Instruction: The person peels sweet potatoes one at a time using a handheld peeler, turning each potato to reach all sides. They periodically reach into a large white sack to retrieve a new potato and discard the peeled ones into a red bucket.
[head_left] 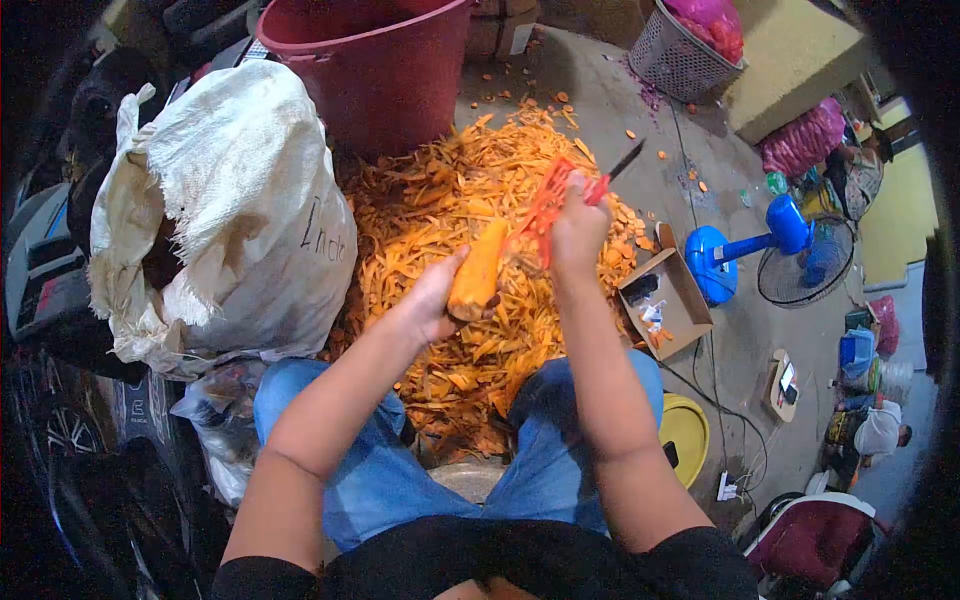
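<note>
My left hand [432,302] is closed around the lower part of a thick peeled carrot [478,272], which points up and away from me. To its right, my right hand [581,232] is wrapped round a red slotted tool [546,205], somewhat blurred. A dark pointed knife blade [627,159] juts out past the far side of that fist; I cannot tell whether blade and red part are one piece. Below both hands spreads a big heap of orange carrot peelings [455,360] on the floor, reaching between my knees.
A white woven sack [250,200] stands at left, with a large red tub [385,85] behind the heap. Rightward are a cardboard box [690,300], a blue fan [710,265], a yellow lid [685,435] and cables. A grey basket [675,55] stands far back; a person [880,428] is at far right.
</note>
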